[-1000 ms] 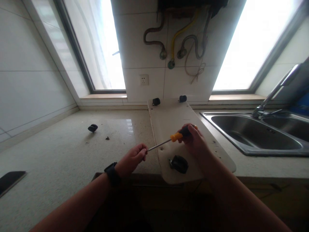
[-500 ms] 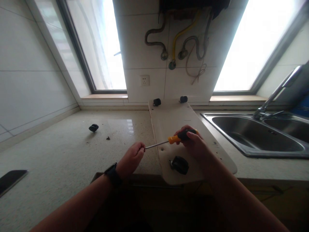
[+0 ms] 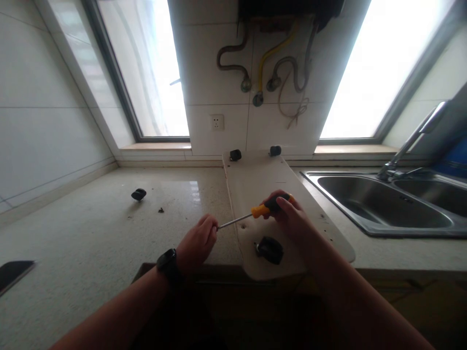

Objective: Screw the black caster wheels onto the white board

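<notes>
My right hand (image 3: 286, 214) is wrapped round the orange-and-black handle of a screwdriver (image 3: 260, 210), above a white board (image 3: 251, 189). The metal shaft slants down to the left. At its tip, the fingers of my left hand (image 3: 200, 239) are pinched together; anything small between them is hidden. A black caster wheel (image 3: 270, 250) is on the board's near end, just below my right hand. Two more casters, a left one (image 3: 235, 155) and a right one (image 3: 275, 150), are at the far end. Near the board's left corner is a hole (image 3: 243, 227).
A loose black caster (image 3: 138, 194) lies on the speckled countertop (image 3: 91, 243), with a small pile of dark bits (image 3: 161, 210) beside it. At the left edge is a dark flat object (image 3: 14, 273). A steel sink (image 3: 379, 204) with a faucet (image 3: 408, 146) is on the right.
The whole view has shifted slightly. Both hands keep their grip, and the screwdriver stays with its tip at my left fingers.
</notes>
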Demonstrator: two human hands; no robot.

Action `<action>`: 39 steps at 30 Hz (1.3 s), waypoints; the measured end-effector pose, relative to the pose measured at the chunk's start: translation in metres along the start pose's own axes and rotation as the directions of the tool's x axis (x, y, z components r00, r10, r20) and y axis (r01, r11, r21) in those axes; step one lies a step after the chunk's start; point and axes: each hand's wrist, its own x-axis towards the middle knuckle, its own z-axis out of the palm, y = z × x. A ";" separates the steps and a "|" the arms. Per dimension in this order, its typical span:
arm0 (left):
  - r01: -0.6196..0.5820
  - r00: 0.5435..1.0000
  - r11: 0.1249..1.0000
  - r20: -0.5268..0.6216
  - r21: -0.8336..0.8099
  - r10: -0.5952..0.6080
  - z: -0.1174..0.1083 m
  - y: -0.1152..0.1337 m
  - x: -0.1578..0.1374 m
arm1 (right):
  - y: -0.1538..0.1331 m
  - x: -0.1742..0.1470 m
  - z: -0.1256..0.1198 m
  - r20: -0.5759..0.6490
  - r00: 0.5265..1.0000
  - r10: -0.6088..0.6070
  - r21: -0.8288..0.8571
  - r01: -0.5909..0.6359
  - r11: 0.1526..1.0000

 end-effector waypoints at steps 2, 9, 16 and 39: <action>0.002 1.000 1.000 -0.027 -0.003 -0.002 0.002 0.001 -0.002 | 0.001 0.001 -0.001 -0.013 1.000 0.004 0.001 -0.004 1.000; -0.009 0.993 0.999 -0.117 -0.044 0.003 0.005 0.003 -0.008 | 0.004 0.004 -0.004 -0.048 0.999 0.005 0.011 -0.005 1.000; -0.013 0.995 0.997 -0.098 -0.075 0.006 0.007 0.001 -0.012 | 0.005 0.004 -0.004 -0.064 0.998 0.007 0.023 -0.005 1.000; -0.032 0.992 0.996 -0.126 -0.087 0.021 0.015 -0.008 -0.016 | 0.004 0.003 -0.002 -0.062 0.998 0.005 0.027 -0.003 1.000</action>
